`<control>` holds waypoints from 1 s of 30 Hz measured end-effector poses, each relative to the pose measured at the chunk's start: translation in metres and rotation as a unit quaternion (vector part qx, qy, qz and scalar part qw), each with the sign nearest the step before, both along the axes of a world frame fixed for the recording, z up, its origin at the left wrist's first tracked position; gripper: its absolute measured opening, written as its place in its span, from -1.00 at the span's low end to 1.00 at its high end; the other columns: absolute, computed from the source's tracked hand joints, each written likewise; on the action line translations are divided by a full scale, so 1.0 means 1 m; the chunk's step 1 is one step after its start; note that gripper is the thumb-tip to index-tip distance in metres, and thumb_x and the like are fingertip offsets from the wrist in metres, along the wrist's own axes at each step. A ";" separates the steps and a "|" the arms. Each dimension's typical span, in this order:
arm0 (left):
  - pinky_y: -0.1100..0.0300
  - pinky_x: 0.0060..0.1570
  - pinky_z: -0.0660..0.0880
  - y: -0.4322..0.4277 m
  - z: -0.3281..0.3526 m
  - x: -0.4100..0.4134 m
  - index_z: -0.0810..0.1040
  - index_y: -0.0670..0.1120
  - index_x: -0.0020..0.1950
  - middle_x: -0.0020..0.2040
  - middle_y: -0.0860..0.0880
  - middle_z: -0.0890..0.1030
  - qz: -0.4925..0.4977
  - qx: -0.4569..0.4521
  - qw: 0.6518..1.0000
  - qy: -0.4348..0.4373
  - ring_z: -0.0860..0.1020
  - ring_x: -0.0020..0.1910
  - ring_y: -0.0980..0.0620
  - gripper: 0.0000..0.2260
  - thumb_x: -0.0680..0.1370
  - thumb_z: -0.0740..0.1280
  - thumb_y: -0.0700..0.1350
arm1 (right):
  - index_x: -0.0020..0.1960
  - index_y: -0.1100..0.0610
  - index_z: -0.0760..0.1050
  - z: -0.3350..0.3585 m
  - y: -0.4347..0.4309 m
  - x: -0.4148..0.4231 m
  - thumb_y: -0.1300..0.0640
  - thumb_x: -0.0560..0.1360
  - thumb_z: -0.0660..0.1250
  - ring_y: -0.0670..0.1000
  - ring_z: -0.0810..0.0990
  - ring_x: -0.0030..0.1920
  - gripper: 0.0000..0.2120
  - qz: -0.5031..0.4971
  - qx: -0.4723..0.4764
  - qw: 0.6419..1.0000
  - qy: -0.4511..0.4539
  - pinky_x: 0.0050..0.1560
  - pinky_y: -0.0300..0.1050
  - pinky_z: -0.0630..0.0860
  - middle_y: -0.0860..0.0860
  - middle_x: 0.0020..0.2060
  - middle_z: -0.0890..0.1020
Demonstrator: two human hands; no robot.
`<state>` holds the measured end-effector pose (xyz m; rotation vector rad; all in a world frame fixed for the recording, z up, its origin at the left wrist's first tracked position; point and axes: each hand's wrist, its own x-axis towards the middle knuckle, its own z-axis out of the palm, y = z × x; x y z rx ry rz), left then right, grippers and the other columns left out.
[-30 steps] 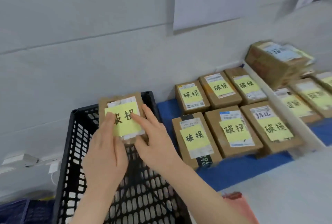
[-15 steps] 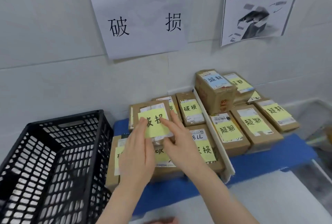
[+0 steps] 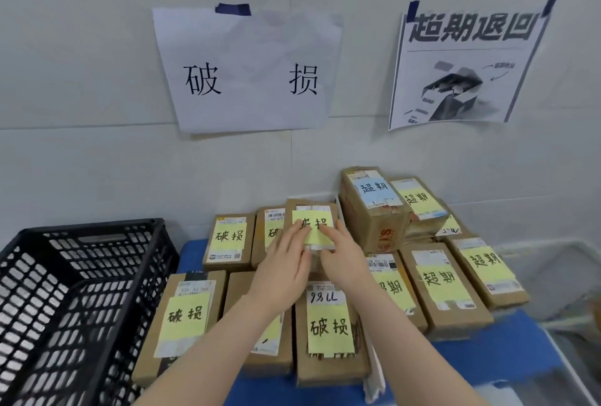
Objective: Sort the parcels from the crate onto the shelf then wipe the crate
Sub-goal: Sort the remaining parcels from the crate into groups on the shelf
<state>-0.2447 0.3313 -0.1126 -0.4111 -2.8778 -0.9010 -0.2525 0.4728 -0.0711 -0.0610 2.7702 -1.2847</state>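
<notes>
Your left hand (image 3: 283, 264) and right hand (image 3: 341, 254) hold one brown parcel (image 3: 310, 210) between them, fingers laid over its yellow note (image 3: 313, 230) marked 破损. The fingers curl lightly round the parcel's near end; how firm the grip is cannot be told. The parcel sits at the back row of the shelf (image 3: 507, 353), against the right end of the group under the white 破损 sign (image 3: 247, 70). Whether it rests on the blue surface or is held just above it cannot be told.

Parcels of the same group:
- back row, two further parcels to the left of the held one, the outer (image 3: 227, 239) with its label fully visible
- front row, three parcels, the left (image 3: 182, 318) and the right (image 3: 330, 331) showing 破损 notes; your left forearm crosses the middle one

A white divider (image 3: 374, 373) separates this group from the parcels marked 超期 (image 3: 442, 285), which lie below the printed 超期退回 poster (image 3: 468, 64); some are stacked at the back.

The black slotted crate (image 3: 81, 291) stands just left of the shelf; no parcel shows in its visible interior
</notes>
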 end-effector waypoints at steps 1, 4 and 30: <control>0.11 0.52 0.01 0.000 -0.005 -0.007 0.07 0.07 0.57 0.58 0.14 0.02 0.003 0.006 1.000 -0.004 -0.03 0.56 0.07 -0.55 0.67 -0.07 0.08 | 0.48 0.07 0.28 -0.003 -0.001 -0.006 0.30 0.54 0.13 0.00 0.11 0.52 -0.49 0.000 0.005 1.000 0.001 0.37 -0.16 0.26 0.01 0.56 0.02; 0.13 0.51 0.00 0.004 -0.018 -0.030 0.08 0.09 0.56 0.57 0.15 0.04 0.004 0.020 0.999 -0.026 -0.03 0.56 0.08 -0.56 0.67 -0.05 0.08 | 0.46 0.08 0.31 -0.012 0.002 -0.023 0.30 0.55 0.15 0.00 0.08 0.53 -0.51 0.006 0.014 1.000 -0.007 0.38 -0.22 0.15 0.05 0.55 0.05; 0.34 0.40 -0.09 0.011 -0.013 -0.107 0.17 -0.08 0.55 0.59 0.00 0.05 -0.043 0.070 0.991 -0.103 0.03 0.55 0.05 -0.58 0.68 0.07 -0.15 | 0.47 0.12 0.29 -0.011 0.016 -0.100 0.34 0.50 0.18 0.05 0.13 0.51 -0.45 0.035 0.124 0.990 -0.053 0.42 -0.09 0.20 0.09 0.54 0.08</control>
